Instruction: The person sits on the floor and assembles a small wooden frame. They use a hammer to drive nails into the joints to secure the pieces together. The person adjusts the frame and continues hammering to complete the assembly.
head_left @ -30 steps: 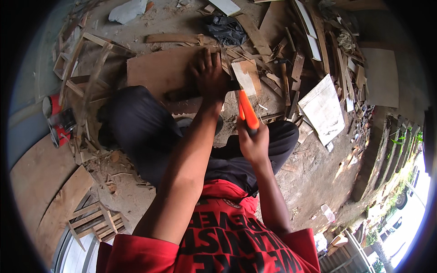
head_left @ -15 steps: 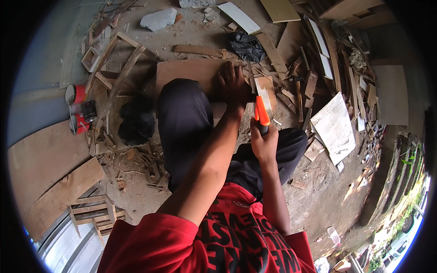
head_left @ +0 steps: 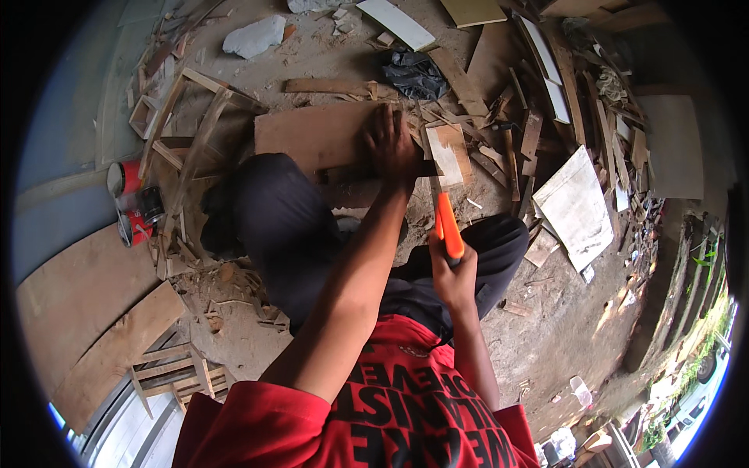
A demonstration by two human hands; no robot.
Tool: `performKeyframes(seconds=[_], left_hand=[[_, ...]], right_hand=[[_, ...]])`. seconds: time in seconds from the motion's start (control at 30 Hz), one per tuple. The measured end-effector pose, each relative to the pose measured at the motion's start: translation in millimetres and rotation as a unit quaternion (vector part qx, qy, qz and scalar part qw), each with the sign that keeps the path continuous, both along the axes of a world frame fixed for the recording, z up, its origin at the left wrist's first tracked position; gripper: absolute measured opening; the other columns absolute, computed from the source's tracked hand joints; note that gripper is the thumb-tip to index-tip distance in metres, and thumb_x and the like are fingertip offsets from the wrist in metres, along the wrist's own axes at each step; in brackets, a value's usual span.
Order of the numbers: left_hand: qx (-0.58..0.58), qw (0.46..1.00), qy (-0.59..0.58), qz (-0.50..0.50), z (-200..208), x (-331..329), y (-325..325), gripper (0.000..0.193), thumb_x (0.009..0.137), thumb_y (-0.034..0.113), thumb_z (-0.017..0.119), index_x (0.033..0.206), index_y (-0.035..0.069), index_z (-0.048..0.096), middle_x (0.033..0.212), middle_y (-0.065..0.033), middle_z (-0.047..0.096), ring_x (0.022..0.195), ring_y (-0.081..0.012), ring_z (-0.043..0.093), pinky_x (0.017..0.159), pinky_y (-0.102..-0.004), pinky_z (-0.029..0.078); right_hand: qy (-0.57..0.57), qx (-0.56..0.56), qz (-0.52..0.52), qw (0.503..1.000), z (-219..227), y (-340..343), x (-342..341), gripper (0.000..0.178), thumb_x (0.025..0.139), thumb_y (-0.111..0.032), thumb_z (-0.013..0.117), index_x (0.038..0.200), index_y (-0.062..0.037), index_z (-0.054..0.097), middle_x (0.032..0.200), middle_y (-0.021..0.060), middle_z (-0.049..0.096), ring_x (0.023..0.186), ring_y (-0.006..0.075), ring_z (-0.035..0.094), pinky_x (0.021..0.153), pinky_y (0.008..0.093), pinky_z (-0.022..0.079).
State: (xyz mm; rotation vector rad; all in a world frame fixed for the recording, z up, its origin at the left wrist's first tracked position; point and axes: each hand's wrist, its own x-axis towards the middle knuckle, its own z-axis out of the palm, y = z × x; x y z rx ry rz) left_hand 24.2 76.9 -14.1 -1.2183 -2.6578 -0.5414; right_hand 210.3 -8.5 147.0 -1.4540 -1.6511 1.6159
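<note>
The right hand [head_left: 455,274] is in, fingers closed around the orange-and-black handle [head_left: 450,228] of a thin-bladed handsaw [head_left: 446,209], just beside the dark-trousered right knee [head_left: 503,235]! That handle looks stiff and light, and its rear end seems the place to grip; the narrow blade [head_left: 438,184] looks springy, best left unheld. Up and left, here's the left hand [head_left: 392,152], palm down, fingers spread, over a dark, narrow wooden strip [head_left: 355,173]; whether it's pressing, I can't tell. Beyond lies a flat, brown wooden board [head_left: 312,131], rigid-looking, probably splintery, easiest lifted by its long edges from the dusty floor [head_left: 550,327].
</note>
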Motion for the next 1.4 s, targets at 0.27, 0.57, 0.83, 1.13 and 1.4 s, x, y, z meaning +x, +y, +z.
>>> performKeyframes(seconds=[0.27, 0.57, 0.83, 1.13, 1.4], left_hand=[[0.010, 0.999, -0.042, -0.006, 20, 3, -4, 0.059, 0.083, 0.022, 0.061, 0.140, 0.007, 0.050, 0.153, -0.0163, 0.042, 0.141, -0.0336, 0.041, 0.116, -0.0602, 0.026], [-0.011, 0.990, -0.119, -0.078, 33, 1, -3, 0.062, 0.082, 0.021, 0.059, 0.140, 0.004, 0.048, 0.153, -0.0203, 0.040, 0.146, -0.0342, 0.032, 0.121, -0.0514, 0.020], [0.006, 0.999, -0.038, -0.031, 4, 3, -2, 0.060, 0.085, 0.025, 0.059, 0.141, 0.008, 0.050, 0.153, -0.0132, 0.042, 0.146, -0.0292, 0.033, 0.119, -0.0622, 0.018], [-0.021, 1.000, -0.016, -0.014, 16, 2, -1, 0.073, 0.079, 0.028, 0.066, 0.146, 0.007, 0.044, 0.155, -0.0143, 0.040, 0.146, -0.0302, 0.034, 0.121, -0.0553, 0.021], [0.038, 0.996, -0.043, -0.063, 15, -17, 20, 0.053, 0.085, 0.022, 0.058, 0.134, 0.000, 0.052, 0.145, -0.0197, 0.048, 0.140, -0.0336, 0.041, 0.118, -0.0538, 0.026]], right_hand=[[-0.093, -0.098, -0.016, 0.991, 95, -76, 76, 0.026, 0.094, -0.007, 0.062, 0.071, 0.0007, 0.052, 0.054, -0.0005, 0.046, 0.054, 0.0036, 0.039, 0.047, 0.0277, 0.032], [-0.073, 0.019, -0.011, 0.997, -24, 59, -58, 0.028, 0.095, -0.018, 0.064, 0.075, 0.0001, 0.059, 0.057, -0.0025, 0.049, 0.057, 0.0049, 0.044, 0.051, 0.0296, 0.039], [-0.052, -0.030, -0.025, 0.998, -1, 15, -25, 0.032, 0.096, -0.018, 0.064, 0.070, -0.0012, 0.055, 0.057, -0.0050, 0.046, 0.056, 0.0033, 0.040, 0.049, 0.0286, 0.033], [-0.088, -0.095, 0.000, 0.992, 126, -83, 80, 0.016, 0.093, -0.006, 0.062, 0.079, 0.0018, 0.060, 0.058, 0.0010, 0.051, 0.057, 0.0054, 0.047, 0.051, 0.0277, 0.039], [-0.061, -0.019, 0.026, 0.998, 28, 35, -23, 0.029, 0.095, -0.016, 0.064, 0.072, -0.0004, 0.057, 0.056, -0.0048, 0.048, 0.057, 0.0028, 0.040, 0.049, 0.0279, 0.035]])
